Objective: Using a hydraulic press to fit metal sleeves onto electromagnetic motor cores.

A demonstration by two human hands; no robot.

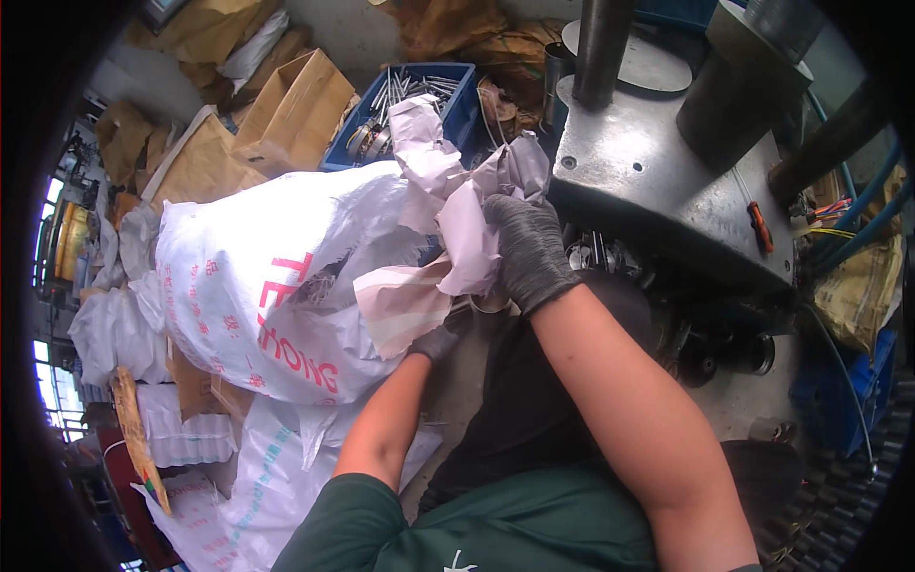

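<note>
My right hand (534, 250), in a dark grey glove, is closed on a bunch of crumpled pinkish-grey paper (469, 234). The paper sticks up in several creased folds, and a paler flap of it hangs down to the left. Below that flap is my left hand (437, 343), also gloved. Its fingers are mostly hidden, and what they touch does not show. Right beside both hands stands a bulging white woven sack (214, 276) with red print. Its frayed, torn opening faces the paper.
Beyond the sack are a blue bin (465, 95) of metal rods and a cardboard box (295, 110). A heavy metal machine block (658, 191) with thick posts stands at the right, an orange-handled tool (760, 227) on it. Another white sack (276, 486) lies at lower left, near a wooden strip (138, 439).
</note>
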